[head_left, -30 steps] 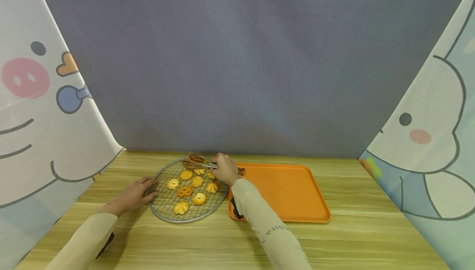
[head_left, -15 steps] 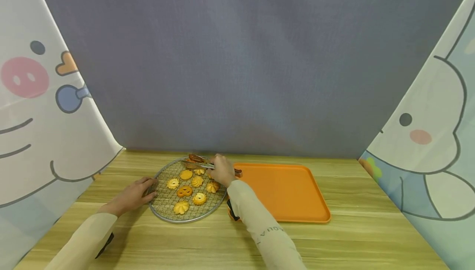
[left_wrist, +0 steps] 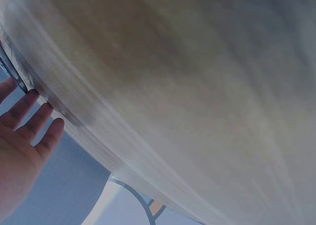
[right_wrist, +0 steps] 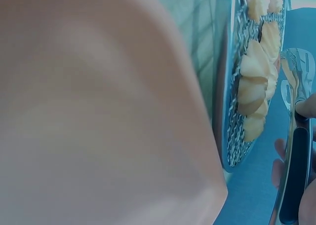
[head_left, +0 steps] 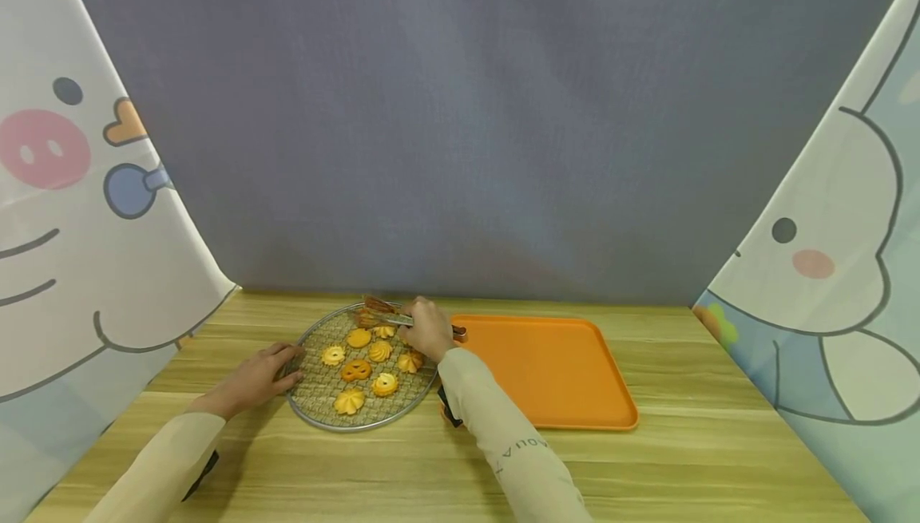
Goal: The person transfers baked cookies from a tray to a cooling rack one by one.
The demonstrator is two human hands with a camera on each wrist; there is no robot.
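Observation:
My right hand [head_left: 428,330] grips a pair of metal food tongs [head_left: 399,318] with dark handles. Their slotted heads point left, at the far edge of a round mesh rack [head_left: 316,405], and overlap a browned cookie [head_left: 365,320] there. Several golden cookies lie spread on the mesh, among them a pretzel-shaped cookie [head_left: 356,370] and a piped flower cookie [head_left: 349,402]. In the right wrist view, fingers and thumb wrap the tongs [right_wrist: 297,166], and the cookies show in profile. My left hand [head_left: 259,379] rests at the rack's left rim; in the left wrist view its fingertips touch the rim, fingers extended.
An orange rectangular tray [head_left: 546,371] lies right of the rack, partly under my right forearm. Both stand on a wood-grain table [head_left: 345,475]. A grey cloth [head_left: 460,124] hangs behind the table, with cartoon-printed sheets [head_left: 826,283] along both sides.
My right hand has shifted slightly left with the tongs, whose arms now look closer together around the browned cookie at the back. My left hand stays at the rim.

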